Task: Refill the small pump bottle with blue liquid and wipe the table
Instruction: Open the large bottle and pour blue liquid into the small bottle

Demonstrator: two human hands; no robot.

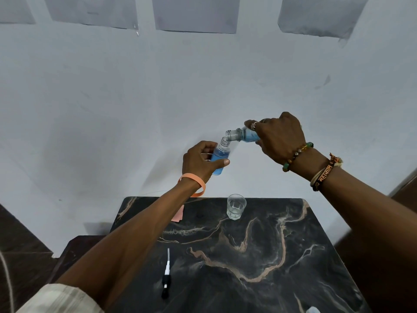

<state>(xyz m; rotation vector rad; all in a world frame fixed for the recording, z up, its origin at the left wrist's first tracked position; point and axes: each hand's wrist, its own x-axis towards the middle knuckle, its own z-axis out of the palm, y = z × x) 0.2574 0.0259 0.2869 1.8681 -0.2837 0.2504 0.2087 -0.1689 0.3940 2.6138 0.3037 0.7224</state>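
My left hand (pixel 198 160) grips the small clear bottle (pixel 220 158), which is partly filled with blue liquid and has an open neck pointing up. My right hand (pixel 278 136) holds a larger clear bottle (pixel 242 134) of blue liquid, tipped sideways so its open mouth meets the small bottle's neck. Both bottles are raised in front of the wall, above the far edge of the dark marble table (pixel 293 256). The pump head (pixel 166 279), black with a white tube, lies on the table near the front left.
A small clear glass (pixel 236 206) stands near the table's far edge. A pink cloth or paper (pixel 178 214) lies partly hidden under my left forearm. A white object (pixel 312 310) shows at the bottom edge. A pale wall stands behind the table.
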